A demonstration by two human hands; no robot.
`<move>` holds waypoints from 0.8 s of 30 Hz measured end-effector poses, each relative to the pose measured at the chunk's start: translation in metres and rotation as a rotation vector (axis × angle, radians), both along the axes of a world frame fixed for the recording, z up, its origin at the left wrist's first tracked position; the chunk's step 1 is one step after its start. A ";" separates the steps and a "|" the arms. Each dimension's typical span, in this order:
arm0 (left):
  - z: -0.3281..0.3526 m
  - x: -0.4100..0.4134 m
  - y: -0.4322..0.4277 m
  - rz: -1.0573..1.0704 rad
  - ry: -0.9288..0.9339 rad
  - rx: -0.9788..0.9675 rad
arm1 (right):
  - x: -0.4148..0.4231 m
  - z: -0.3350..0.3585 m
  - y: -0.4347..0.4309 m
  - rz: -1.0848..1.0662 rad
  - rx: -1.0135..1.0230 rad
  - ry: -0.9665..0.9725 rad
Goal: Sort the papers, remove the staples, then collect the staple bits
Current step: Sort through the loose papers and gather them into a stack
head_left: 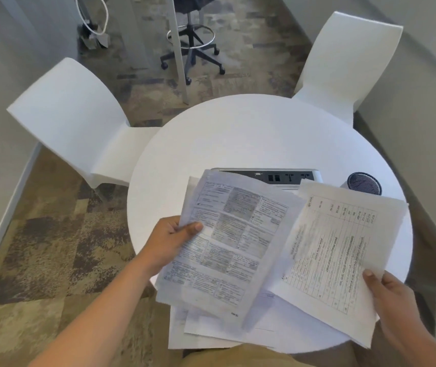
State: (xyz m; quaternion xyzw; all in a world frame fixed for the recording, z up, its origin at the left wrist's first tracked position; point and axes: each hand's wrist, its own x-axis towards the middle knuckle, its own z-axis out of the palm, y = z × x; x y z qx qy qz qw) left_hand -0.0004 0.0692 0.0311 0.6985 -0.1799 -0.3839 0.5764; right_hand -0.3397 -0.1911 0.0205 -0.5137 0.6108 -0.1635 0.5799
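Note:
My left hand (pixel 170 238) grips the left edge of a printed paper set (pixel 227 242) with boxed text and pictures, thumb on top, held above the round white table (pixel 238 133). My right hand (pixel 391 300) pinches the lower right edge of another paper (pixel 336 258) that carries a ruled table. The two held papers overlap near the middle. More white sheets (pixel 201 335) lie beneath them at the table's near edge. No staples or staple remover can be seen.
A power socket panel (pixel 277 176) is set in the table's middle, partly covered by the papers. A dark round lid or cup (pixel 364 183) stands at the right. Two white chairs (pixel 74 115) (pixel 349 62) flank the table; a wheeled stool (pixel 193 49) stands beyond.

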 end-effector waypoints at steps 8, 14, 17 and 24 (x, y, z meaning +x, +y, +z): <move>0.040 -0.029 -0.039 0.103 0.201 -0.119 | 0.043 0.014 0.015 0.121 0.011 -0.129; 0.025 -0.058 -0.061 0.204 0.188 -0.007 | 0.069 0.033 0.048 0.273 0.112 -0.235; 0.022 -0.065 -0.064 0.197 0.194 0.002 | 0.073 0.041 0.054 0.317 0.125 -0.258; 0.022 -0.072 -0.057 0.143 0.243 0.030 | 0.066 0.036 0.045 0.189 0.145 -0.272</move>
